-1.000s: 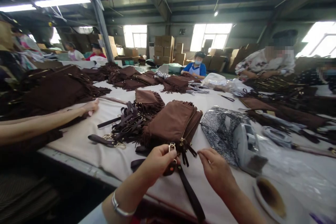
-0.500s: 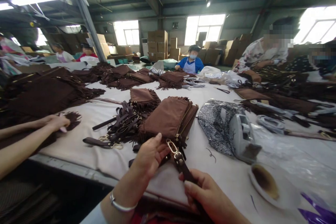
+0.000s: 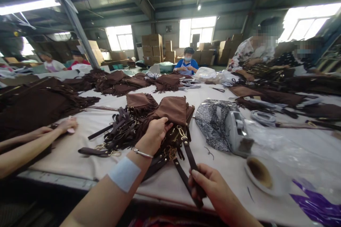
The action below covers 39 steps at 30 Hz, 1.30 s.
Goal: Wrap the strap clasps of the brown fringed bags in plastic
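Note:
A brown fringed pouch (image 3: 173, 108) lies on top of others like it, zipper edge toward the right. My left hand (image 3: 157, 132) is closed on its near edge, thumb on top, the other fingers partly hidden beneath. My right hand (image 3: 210, 184) grips a dark brown wrist strap (image 3: 189, 154) in its fingers. That strap runs up to a gold clasp (image 3: 182, 132) at the pouch's near corner. Another dark strap hangs beside it, partly under my right hand. Left of the pouch lies a heap of dark straps (image 3: 121, 126) with gold clasps.
A tape dispenser (image 3: 238, 133) and a white tape roll (image 3: 262, 175) sit to the right, with purple plastic (image 3: 317, 198) nearby. A co-worker's hands (image 3: 65, 126) are at the left by a brown pile (image 3: 39, 106). Other people work across the table.
My left hand has moved up from beside the clasp onto the pouch's near edge and closed there. My right hand still holds the strap. The view has shifted a little to the right.

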Available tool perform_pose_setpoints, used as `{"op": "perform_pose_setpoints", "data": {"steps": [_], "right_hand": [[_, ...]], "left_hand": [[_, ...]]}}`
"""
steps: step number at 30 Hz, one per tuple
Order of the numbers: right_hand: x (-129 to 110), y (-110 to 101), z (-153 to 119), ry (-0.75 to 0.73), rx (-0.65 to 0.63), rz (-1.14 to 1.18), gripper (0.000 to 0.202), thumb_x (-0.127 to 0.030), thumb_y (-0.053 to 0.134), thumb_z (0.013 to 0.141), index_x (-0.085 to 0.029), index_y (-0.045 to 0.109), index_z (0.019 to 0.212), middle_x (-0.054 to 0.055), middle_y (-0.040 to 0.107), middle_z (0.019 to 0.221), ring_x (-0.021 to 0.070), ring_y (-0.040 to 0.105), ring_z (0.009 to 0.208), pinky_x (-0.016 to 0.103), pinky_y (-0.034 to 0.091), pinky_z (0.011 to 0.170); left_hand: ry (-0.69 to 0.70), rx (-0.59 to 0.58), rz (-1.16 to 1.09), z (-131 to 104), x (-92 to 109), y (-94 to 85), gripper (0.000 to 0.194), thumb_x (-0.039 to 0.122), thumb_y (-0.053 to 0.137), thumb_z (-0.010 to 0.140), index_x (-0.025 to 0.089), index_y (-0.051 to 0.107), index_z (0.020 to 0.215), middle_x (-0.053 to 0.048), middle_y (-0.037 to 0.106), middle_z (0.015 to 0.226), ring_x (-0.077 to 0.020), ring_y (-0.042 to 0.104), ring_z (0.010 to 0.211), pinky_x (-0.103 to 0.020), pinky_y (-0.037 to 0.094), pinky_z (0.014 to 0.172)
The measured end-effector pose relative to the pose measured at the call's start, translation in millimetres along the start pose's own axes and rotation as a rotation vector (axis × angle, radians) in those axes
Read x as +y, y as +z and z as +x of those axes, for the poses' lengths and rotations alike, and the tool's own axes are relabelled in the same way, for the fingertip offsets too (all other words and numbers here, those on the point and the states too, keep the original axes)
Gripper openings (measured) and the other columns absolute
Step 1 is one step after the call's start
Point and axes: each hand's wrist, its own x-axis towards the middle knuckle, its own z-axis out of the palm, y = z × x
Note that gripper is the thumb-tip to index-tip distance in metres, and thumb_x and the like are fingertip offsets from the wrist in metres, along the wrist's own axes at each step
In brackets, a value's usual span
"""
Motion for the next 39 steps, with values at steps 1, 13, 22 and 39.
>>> {"op": "perform_pose_setpoints", "data": {"steps": [1,13,22,39], "right_hand": [[0,-1,1,0.001,0.002,0.026,0.04,-0.054,0.06,0.083,-0.013,0.057,0.078,0.001,0.061,0.052,0.0079,0.047,0.038,0.019,0.035,0.041],[7,15,-3,0.18,-0.176,0.092,0.028,-0.042,0.06,0.074,-0.015,0.056,0.071,0.0,0.064,0.057,0.0067,0.051,0.033,0.014,0.029,0.031],[-4,-28,-28,-0.269,0.37,-0.774,0.034,-0.036,0.042,0.093,-0.019,0.058,0.069,0.003,0.063,0.064,0.0162,0.058,0.059,0.028,0.046,0.059],[-42,-132,19,-0.532,0.828,-1.338,0.036,-0.038,0.044,0.096,-0.019,0.06,0.07,0.006,0.062,0.071,0.0186,0.057,0.069,0.029,0.041,0.067]], "left_hand": [[-0.004,-0.001,0.009,1,-1,3.1,0.018,-0.005,0.056,0.077,0.013,0.055,0.077,-0.003,0.063,0.079,-0.0119,0.063,0.066,-0.033,0.059,0.07],[-0.437,-0.267,0.319,-107,-53,-54.0,0.028,0.036,0.067,0.083,0.012,0.065,0.096,-0.017,0.071,0.101,-0.0249,0.069,0.09,-0.031,0.056,0.069],[-0.391,-0.311,-0.003,-98,-88,-29.3,0.025,0.028,0.077,0.072,0.014,0.061,0.085,0.007,0.046,0.06,-0.0055,0.042,0.046,-0.021,0.045,0.047],[-0.376,-0.241,0.128,-94,-90,-41.6,0.037,0.04,0.08,0.064,0.014,0.063,0.083,0.006,0.046,0.06,-0.0053,0.039,0.045,-0.02,0.038,0.045]]}}
